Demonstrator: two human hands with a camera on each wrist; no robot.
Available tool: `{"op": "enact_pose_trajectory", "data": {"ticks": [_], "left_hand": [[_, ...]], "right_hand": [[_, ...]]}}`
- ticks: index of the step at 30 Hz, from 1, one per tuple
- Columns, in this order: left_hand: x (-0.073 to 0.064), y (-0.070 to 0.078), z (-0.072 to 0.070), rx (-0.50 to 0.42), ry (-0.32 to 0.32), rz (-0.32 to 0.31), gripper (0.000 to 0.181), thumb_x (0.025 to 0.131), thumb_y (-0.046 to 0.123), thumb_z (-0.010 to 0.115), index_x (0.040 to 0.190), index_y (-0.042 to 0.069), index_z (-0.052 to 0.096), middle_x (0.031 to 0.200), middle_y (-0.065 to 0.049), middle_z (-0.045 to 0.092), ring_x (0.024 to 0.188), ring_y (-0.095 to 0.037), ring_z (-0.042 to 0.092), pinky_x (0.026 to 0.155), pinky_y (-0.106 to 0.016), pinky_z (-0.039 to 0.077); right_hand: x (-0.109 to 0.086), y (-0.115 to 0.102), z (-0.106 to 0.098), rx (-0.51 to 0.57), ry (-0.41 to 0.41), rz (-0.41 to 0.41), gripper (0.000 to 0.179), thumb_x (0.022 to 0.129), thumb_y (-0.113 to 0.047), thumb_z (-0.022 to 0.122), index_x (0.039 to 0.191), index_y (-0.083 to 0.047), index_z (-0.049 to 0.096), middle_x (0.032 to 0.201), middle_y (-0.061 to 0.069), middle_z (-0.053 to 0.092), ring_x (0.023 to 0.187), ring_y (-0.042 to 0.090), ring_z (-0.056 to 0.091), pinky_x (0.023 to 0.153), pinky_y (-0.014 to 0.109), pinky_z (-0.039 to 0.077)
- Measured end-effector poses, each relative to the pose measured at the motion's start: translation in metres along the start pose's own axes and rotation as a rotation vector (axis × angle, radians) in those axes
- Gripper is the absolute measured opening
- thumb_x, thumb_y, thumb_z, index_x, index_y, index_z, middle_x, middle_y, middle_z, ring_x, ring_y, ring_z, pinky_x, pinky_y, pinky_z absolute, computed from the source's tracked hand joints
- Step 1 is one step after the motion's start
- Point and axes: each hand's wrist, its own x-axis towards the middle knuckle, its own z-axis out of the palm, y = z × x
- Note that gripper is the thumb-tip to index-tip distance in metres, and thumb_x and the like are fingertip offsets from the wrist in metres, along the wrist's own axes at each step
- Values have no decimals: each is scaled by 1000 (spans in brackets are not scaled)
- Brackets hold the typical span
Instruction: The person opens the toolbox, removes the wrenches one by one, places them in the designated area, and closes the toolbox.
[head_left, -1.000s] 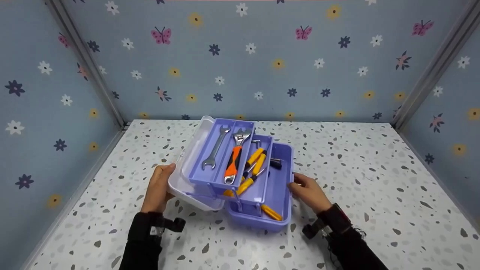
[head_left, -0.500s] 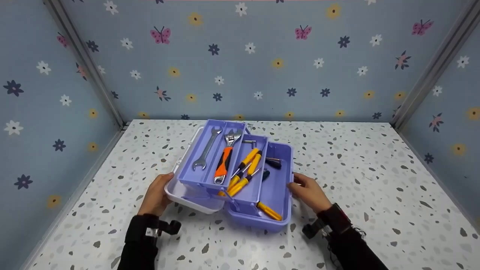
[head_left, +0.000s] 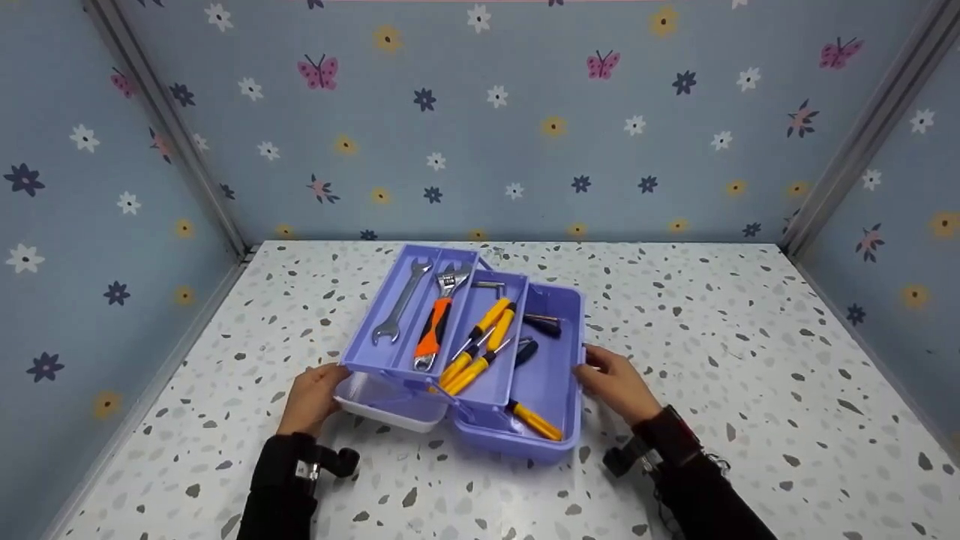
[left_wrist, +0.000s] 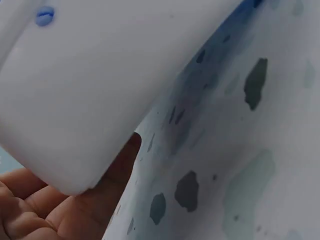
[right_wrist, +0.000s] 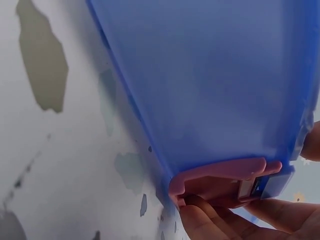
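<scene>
A purple toolbox (head_left: 546, 386) stands unfolded on the table, its two stepped trays swung out leftward over the white lid (head_left: 390, 401). My left hand (head_left: 310, 397) holds the lid's left edge; in the left wrist view its fingers pass beneath the lid (left_wrist: 90, 90). My right hand (head_left: 619, 382) grips the box's right side, its fingers at the pink latch (right_wrist: 220, 172) in the right wrist view. In the upper tray lie an open-end wrench (head_left: 403, 304) and an orange-handled adjustable wrench (head_left: 435, 326). Yellow-handled screwdrivers (head_left: 500, 326) and a hex key (head_left: 491, 285) fill the second tray.
Inside the box bottom are a yellow-handled tool (head_left: 536, 421) and black-handled tools (head_left: 527, 352). The speckled white tabletop (head_left: 712, 322) extends around the box. A flower-patterned panel (head_left: 480, 135) stands behind, with more panels at both sides.
The trays have swung further left and lower as the lid tilted back and down. My left hand has moved down with the lid; the right hand has stayed in place.
</scene>
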Motion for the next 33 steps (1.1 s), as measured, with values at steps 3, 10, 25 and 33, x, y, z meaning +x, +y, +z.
{"op": "enact_pose_trajectory", "data": {"ticks": [3,10,25,33], "left_hand": [[-1,-2,0,85,46,42,38,98,19,53,122,-9,63,116,-17,65,88,-9,59,69,-22,55],[0,-4,1,274,123,136,32,98,19,54,113,-6,70,108,-18,72,77,-6,57,60,-20,50],[1,-7,1,370,113,170,31,98,20,57,114,-2,70,116,-22,69,108,-33,64,95,-41,48],[-2,-5,1,390,117,171,30,95,20,60,113,-1,71,115,-23,69,110,-37,64,99,-47,47]], "right_hand": [[0,0,0,7,4,-3,52,93,-13,59,141,2,48,132,26,59,97,16,63,80,25,53],[0,1,2,70,8,-4,51,90,-10,60,139,3,50,122,26,63,78,12,57,67,20,50],[0,1,2,52,11,7,54,91,-11,58,142,3,47,127,27,61,88,12,62,74,21,53],[-2,-2,1,45,2,-1,54,91,-11,59,142,1,47,125,25,62,85,13,60,73,22,53]]}}
